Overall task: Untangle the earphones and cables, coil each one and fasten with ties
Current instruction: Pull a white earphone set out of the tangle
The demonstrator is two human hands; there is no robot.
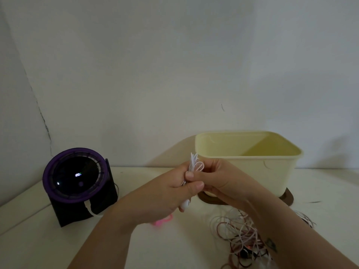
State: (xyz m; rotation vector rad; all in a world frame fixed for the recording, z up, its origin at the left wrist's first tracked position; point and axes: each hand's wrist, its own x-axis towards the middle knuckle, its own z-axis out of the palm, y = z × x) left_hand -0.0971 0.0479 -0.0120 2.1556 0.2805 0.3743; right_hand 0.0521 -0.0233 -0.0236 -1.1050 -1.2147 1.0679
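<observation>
the fingers (197, 185) of the left hand (167, 193) and of the right hand (221, 181) pinch a folded white earphone cable (193, 162), held upright in the air just in front of the cream tub (252, 171), at its left corner. loops poke up above the thumbs. a tangle of cables (240, 235) lies on the counter (38, 239) in front of the tub, a pink tie (164, 220) front-left of it, and a purple-ringed black device (75, 177) well to its left.

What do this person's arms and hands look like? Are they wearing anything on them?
The left forearm and right forearm are bare, with no sleeves in view. The left hand and right hand wear no gloves, and I see no rings, watch or bracelet. The right forearm carries a small dark mark, roughly triangular, perhaps a tattoo.
</observation>
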